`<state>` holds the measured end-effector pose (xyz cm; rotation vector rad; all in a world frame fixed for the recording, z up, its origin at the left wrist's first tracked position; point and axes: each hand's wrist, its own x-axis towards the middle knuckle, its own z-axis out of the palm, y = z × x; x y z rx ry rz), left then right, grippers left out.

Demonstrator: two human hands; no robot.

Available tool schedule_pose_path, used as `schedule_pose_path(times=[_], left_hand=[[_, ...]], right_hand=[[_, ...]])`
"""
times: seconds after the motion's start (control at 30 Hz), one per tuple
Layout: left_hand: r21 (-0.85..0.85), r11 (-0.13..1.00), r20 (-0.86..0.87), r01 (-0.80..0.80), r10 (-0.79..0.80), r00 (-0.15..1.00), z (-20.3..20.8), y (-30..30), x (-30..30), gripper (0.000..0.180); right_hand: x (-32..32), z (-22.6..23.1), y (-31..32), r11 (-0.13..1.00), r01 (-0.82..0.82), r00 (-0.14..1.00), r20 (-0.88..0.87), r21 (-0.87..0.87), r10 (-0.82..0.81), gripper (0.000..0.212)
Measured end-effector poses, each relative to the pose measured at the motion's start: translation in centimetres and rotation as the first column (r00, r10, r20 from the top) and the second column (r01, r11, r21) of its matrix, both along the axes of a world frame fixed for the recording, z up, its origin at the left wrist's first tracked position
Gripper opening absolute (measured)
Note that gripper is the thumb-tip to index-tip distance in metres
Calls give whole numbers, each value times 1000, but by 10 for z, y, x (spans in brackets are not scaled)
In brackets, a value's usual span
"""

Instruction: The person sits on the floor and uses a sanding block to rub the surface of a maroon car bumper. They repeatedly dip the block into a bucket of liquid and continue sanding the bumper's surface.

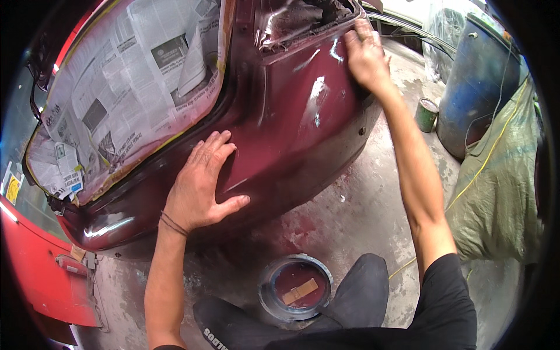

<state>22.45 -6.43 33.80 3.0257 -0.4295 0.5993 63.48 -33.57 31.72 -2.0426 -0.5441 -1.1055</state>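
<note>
A dark red car body panel (286, 128) curves across the upper middle, with whitish wet smears on its right part. My left hand (198, 184) rests on the panel below the papered window, fingers stretched and thumb apart, holding nothing. Farther off, my right hand (367, 55) presses at the panel's right edge, beside the plastic-lined opening (303, 23). Its fingers are bent and close together; whatever lies under them is hidden. Newspaper (134, 76) masks the window, taped along its rim.
Between my knees stands a round bucket (265, 291) of reddish liquid with a flat tan block (300, 290) in it. To the right are a green can (427, 114), a blue drum (475, 81) and a large woven sack (496, 198) with a yellow cord. A red panel (41, 268) stands at left.
</note>
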Motion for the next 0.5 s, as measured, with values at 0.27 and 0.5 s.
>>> schedule_pose_path(times=[0.27, 0.5], left_hand=[[-45, 999, -1, -18, 18, 1000, -4, 1, 0, 93], [-45, 999, 44, 9, -7, 999, -14, 10, 2, 93]], right_hand=[[-99, 51, -13, 967, -252, 951, -180, 24, 253, 66], [-178, 2, 40, 864, -123, 992, -88, -487, 92, 74]])
